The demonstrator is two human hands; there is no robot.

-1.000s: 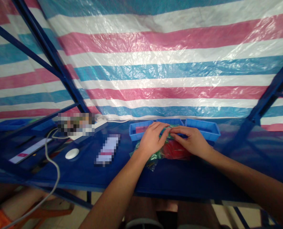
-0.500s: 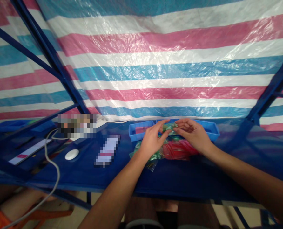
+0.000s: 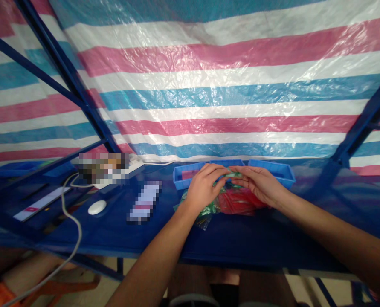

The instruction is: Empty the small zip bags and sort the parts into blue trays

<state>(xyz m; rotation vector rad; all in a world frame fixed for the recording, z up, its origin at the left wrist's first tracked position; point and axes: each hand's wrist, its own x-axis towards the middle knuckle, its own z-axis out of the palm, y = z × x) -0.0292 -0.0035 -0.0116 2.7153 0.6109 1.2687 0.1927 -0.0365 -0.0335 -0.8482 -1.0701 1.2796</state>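
My left hand (image 3: 204,187) and my right hand (image 3: 260,184) meet above a blue table (image 3: 241,238), fingers pinched together on a small green piece (image 3: 233,175) held between them. Under the hands lie a red plastic bag (image 3: 237,202) and a green plastic bag (image 3: 205,209) with small parts inside. Right behind the hands stands a row of three shallow blue trays (image 3: 282,171); the left tray (image 3: 185,175) holds something reddish.
A white mouse (image 3: 97,207) with a cable (image 3: 76,247) lies left of the bags, beside a blurred flat packet (image 3: 144,201) and a white strip (image 3: 38,204). A striped tarp (image 3: 209,85) closes the back. Blue frame bars (image 3: 68,72) slant at both sides. Another person's leg (image 3: 26,273) shows lower left.
My hands rose a little from the bags, opened around the green piece, then closed on it again just in front of the middle tray.
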